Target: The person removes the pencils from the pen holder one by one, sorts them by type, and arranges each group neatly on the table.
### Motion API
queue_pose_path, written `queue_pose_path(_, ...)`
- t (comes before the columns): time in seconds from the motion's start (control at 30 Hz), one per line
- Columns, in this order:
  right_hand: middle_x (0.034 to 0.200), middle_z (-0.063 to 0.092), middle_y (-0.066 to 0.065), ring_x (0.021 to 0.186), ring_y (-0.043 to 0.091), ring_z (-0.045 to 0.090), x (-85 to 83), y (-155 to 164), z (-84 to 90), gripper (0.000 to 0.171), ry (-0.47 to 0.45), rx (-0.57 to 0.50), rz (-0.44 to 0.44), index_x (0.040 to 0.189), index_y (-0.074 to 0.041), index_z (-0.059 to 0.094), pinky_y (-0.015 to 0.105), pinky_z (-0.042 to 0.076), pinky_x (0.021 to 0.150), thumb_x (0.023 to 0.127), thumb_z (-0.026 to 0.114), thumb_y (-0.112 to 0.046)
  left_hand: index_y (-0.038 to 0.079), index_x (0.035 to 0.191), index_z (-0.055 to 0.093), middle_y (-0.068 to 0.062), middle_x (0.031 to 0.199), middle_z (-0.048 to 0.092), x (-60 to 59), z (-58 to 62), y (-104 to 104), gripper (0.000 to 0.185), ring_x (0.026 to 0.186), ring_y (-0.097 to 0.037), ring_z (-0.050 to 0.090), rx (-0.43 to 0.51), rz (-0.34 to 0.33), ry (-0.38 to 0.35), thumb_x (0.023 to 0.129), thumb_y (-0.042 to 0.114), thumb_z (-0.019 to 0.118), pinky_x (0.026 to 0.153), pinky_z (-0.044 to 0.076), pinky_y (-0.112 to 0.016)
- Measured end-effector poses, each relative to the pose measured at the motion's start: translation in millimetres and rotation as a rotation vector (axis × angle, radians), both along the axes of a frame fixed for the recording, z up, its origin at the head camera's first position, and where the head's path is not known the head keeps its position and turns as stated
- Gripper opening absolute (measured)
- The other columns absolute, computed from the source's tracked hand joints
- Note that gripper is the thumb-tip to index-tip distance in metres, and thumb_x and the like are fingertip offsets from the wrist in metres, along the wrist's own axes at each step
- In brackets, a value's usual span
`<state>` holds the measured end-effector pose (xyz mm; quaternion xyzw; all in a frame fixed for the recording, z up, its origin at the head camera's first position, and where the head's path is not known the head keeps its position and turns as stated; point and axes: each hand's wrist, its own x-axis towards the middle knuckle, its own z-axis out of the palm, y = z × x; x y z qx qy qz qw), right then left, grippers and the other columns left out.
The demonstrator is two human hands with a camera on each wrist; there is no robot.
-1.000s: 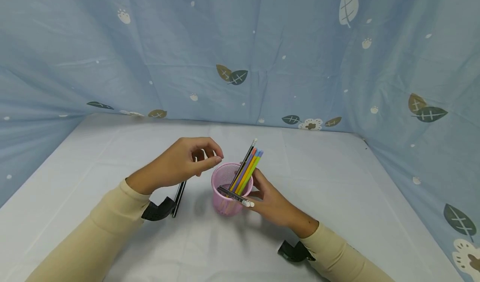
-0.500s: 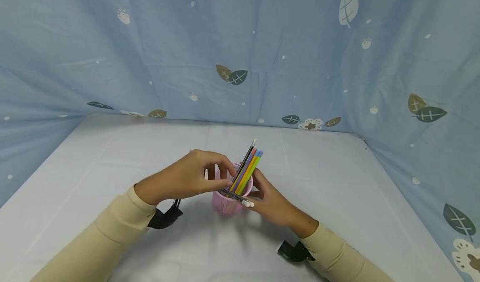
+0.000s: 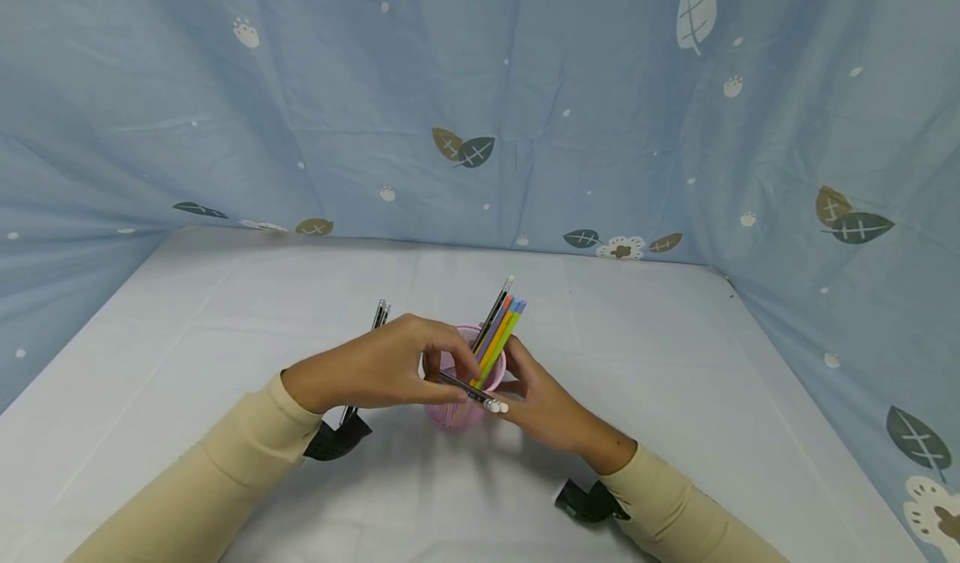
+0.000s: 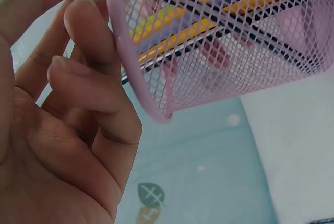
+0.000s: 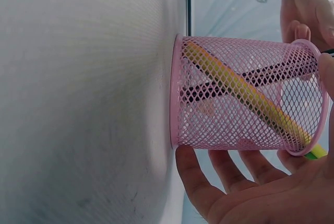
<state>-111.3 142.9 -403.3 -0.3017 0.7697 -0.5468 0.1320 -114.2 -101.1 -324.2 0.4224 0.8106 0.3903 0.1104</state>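
Observation:
A pink mesh pencil cup (image 3: 456, 417) stands on the white table. Coloured pencils (image 3: 497, 344) and a black pencil (image 3: 491, 313) lean toward its right side. Black pencils with white erasers (image 3: 487, 400) tilt low over the front rim. My right hand (image 3: 551, 409) holds the cup, fingers along its side and thumb near the rim in the right wrist view. My left hand (image 3: 390, 363) is over the cup's left rim, thumb and forefinger either side of the low black pencils, with a gap visible. Its fingers (image 4: 86, 91) curve loosely beside the rim in the left wrist view.
More black pencils (image 3: 381, 313) lie on the table left of the cup, partly hidden behind my left hand. White cloth covers the table (image 3: 637, 338). A blue curtain (image 3: 600, 163) with leaf prints hangs at the back and sides.
My left hand has moved right and down, from left of the cup to over its rim by the low black pencils. The right hand and cup have stayed still.

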Motion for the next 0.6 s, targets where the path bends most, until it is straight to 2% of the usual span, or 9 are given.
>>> queue_pose_path(0.43, 0.161, 0.028, 0.001, 0.143, 0.025, 0.039, 1.2, 0.6, 1.9, 0.084, -0.003, 0.014, -0.002, 0.159, -0.033, 0.012, 0.05, 0.044, 0.107, 0.096, 0.067, -0.026, 0.023, 0.101, 0.075, 0.012, 0.097, 0.07, 0.2, -4.0, 3.7, 0.02, 0.064, -0.003, 0.057, -0.029, 0.004, -0.005, 0.084, 0.015, 0.082, 0.058, 0.052, -0.021)
queue_pose_path(0.6, 0.16, 0.03, 0.002, 0.143, 0.025, 0.039, 0.4, 1.3, 0.7, 0.083, 0.003, 0.009, 0.001, 0.16, -0.027, 0.013, 0.051, 0.045, 0.106, 0.097, 0.066, -0.026, 0.022, 0.098, 0.075, 0.012, 0.096, 0.07, 0.1, -4.5, 4.8, 0.018, 0.064, -0.003, 0.057, -0.025, 0.001, -0.002, 0.083, 0.014, 0.082, 0.058, 0.052, -0.021)
